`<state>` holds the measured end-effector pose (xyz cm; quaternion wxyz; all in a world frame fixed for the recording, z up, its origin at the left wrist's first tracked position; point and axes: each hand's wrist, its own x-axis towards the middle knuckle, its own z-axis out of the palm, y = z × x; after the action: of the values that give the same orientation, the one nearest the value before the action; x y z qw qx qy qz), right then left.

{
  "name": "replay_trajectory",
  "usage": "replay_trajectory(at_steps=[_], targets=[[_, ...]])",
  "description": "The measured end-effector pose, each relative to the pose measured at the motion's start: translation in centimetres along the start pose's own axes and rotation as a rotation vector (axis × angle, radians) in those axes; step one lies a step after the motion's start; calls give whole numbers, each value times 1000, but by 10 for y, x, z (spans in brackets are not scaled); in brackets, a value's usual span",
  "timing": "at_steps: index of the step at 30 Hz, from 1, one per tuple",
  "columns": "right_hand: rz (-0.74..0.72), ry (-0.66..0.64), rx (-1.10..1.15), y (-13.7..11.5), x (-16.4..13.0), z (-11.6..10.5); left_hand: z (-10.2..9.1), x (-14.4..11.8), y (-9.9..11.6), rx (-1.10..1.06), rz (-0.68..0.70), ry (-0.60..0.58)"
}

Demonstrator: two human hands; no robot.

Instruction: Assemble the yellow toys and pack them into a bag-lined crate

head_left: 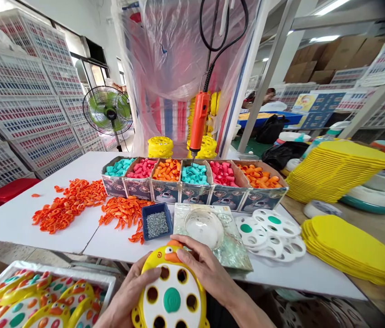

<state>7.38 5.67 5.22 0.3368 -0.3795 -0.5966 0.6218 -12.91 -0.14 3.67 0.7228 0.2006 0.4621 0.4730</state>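
Note:
A yellow plastic duck toy (172, 278) with a white holed face plate and a green centre disc is held between both hands at the table's near edge. My left hand (134, 284) grips its left side, thumb on the white plate beside a hole. With my right hand (206, 269) I hold the upper right side, fingers over the top near the orange beak. Just beyond lies a printed sheet (236, 255) with a round clear dish (204, 229) on it. A blue tray of small screws (157, 224) sits left of the sheet. White holed plates (270, 234) lie to the right.
An orange electric screwdriver (199, 120) hangs over boxes of teal, pink and orange pieces (195, 174). Orange parts (72, 202) are heaped at left. Yellow sheets (346, 246) are stacked right. A crate (110, 289) of finished-looking ducks stands lower left. A fan (108, 111) stands behind.

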Motion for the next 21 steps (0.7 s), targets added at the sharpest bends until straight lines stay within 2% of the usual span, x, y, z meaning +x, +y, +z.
replay_trajectory(at_steps=[6, 9, 16, 21], targets=[[25, -43, 134, -3, -2, 1, 5, -3, 4, -12, 7, -54], [3, -43, 113, -4, -4, 0, 5, -4, 5, 3, 15, -90], [-7, 6, 72, -7, -10, 2, 5, -3, 8, 15, 21, -85], [-3, 12, 136, -9, -11, 5, 6, -7, 10, 4, 24, -130]])
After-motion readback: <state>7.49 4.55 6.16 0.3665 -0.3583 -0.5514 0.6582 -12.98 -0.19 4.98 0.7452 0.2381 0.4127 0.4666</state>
